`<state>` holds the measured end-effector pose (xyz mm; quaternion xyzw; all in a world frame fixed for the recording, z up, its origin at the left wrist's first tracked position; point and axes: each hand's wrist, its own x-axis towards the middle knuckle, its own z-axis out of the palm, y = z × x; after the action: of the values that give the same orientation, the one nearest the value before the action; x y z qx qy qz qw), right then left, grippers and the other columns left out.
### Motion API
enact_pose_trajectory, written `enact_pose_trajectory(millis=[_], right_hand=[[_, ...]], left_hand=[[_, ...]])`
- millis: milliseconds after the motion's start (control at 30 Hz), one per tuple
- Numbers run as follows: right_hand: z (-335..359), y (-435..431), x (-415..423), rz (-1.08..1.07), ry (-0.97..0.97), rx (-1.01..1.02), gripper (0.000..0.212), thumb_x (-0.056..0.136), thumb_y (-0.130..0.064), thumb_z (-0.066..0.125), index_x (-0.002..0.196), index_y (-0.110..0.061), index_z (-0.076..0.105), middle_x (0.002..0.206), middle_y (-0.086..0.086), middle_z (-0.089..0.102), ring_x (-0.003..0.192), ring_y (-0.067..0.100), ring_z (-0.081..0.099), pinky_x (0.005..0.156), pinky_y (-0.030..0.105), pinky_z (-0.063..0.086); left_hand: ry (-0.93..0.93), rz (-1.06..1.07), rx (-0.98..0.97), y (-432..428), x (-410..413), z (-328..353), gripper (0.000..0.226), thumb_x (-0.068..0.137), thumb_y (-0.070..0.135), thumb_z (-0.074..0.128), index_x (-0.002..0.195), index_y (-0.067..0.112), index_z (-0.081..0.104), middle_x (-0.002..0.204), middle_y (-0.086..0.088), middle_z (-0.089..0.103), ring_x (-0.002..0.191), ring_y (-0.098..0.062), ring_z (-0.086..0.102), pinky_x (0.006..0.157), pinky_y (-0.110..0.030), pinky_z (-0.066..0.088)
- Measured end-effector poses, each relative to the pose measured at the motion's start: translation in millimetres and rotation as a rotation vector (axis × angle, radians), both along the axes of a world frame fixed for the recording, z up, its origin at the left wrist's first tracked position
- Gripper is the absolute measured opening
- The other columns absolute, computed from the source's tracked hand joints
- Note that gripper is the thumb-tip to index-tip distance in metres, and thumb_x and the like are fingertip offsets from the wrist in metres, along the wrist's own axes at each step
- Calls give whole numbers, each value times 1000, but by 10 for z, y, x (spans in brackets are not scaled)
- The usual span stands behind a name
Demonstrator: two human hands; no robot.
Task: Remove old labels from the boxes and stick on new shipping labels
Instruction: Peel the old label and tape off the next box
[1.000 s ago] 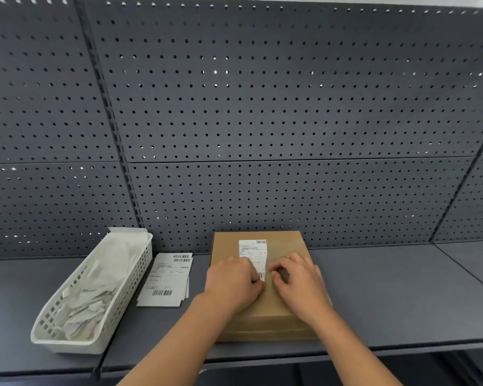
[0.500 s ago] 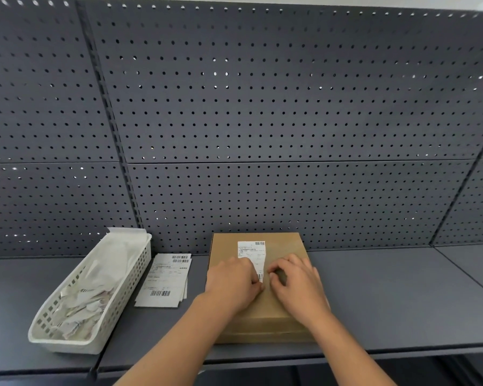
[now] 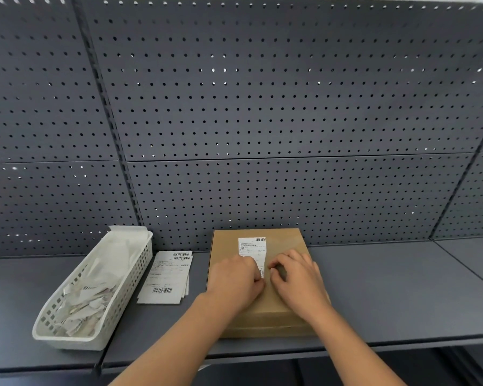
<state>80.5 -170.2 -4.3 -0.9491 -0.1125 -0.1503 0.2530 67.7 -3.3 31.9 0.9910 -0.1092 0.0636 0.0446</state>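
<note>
While the box (image 3: 287,240) lies flat on the shelf (image 3: 388,288), the left hand (image 3: 234,282) pinches the lower edge of the label (image 3: 251,247); the right hand (image 3: 301,282) curls just beside it, grip unclear.

The box (image 3: 285,246) is plain brown cardboard with a smooth, matt face; the label (image 3: 251,247) on it and the stack of labels (image 3: 166,277) are white printed paper, also matt. The basket (image 3: 129,277) is white moulded plastic with a slight sheen and a lattice wall, and the scraps (image 3: 89,299) in it are crumpled white paper. The shelf (image 3: 388,288) and the perforated back panel (image 3: 262,107) look like dark grey painted metal, smooth and matt.
</note>
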Motion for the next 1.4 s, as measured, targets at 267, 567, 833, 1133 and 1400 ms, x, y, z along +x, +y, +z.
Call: enact_pose_trajectory(millis=[267, 567, 833, 1133, 1400], right_hand=[[2, -9, -6, 6, -5, 5, 12, 96, -35, 56, 103, -40, 64, 104, -22, 53, 107, 7, 45, 91, 28, 36], [-6, -16, -9, 12, -22, 19, 10, 97, -36, 56, 102, -40, 64, 101, -23, 52, 104, 5, 45, 90, 28, 36], [-19, -8, -5, 4, -22, 10, 11, 96, -35, 56, 102, -39, 64, 102, -22, 53, 104, 7, 45, 90, 29, 36], [-20, -12, -18, 1, -16, -7, 12, 97, -36, 55, 104, -39, 64, 105, -21, 53, 108, 7, 45, 93, 27, 36], [-12, -19, -24, 8, -11, 7, 12, 97, -36, 55, 103, -39, 64, 105, -21, 53, 108, 7, 46, 95, 29, 38]], left_hand=[[-32, 11, 14, -38, -68, 43, 29, 93, 35, 51, 69, 19, 53, 78, -2, 60, 71, -28, 52, 60, -30, 36], [66, -26, -233, 209, -56, -30, 27, 95, 56, 56, 105, 41, 76, 105, 15, 74, 101, -10, 66, 79, -27, 52], [-14, -38, -153, 119, -67, 31, 33, 95, 58, 58, 101, 34, 79, 103, 16, 74, 94, -11, 65, 70, -24, 47], [-6, 9, -48, 11, -35, 43, 32, 92, 47, 56, 88, 21, 75, 88, 1, 72, 84, -26, 65, 63, -28, 40], [-10, 16, -128, 70, -68, 68, 26, 92, 38, 55, 87, 24, 76, 74, 3, 65, 73, -21, 57, 60, -27, 43]])
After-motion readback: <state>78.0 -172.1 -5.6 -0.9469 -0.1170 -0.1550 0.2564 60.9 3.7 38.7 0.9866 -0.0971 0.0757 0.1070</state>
